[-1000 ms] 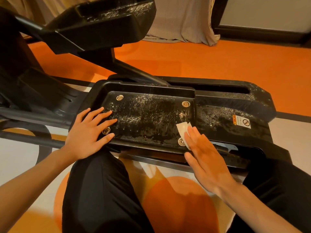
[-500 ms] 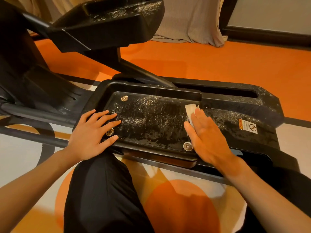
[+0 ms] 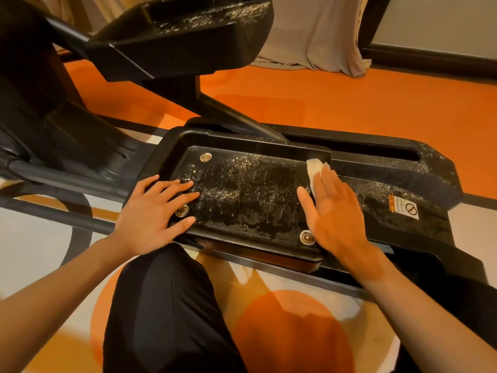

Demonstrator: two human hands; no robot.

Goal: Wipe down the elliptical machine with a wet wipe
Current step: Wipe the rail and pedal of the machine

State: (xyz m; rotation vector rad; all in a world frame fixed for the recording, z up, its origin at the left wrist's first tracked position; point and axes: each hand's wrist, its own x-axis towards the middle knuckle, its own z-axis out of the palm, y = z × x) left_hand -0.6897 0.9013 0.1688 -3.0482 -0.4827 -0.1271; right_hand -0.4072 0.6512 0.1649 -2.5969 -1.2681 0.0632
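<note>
The wet wipe point(image 3: 314, 168) lies flat under the fingertips of the right hand point(image 3: 333, 214), at the far right corner of the elliptical's foot pedal point(image 3: 242, 195); the pedal's long axis runs sideways from that hand toward the left hand point(image 3: 154, 214), so the unwiped, speckled stretch lies to the left of the wipe; the right hand is nearer it and, I judge, best placed to sweep; it presses open-palmed, fingers extended together; the left hand rests splayed wide on the pedal's near left corner, holding nothing, apparently bracing.
</note>
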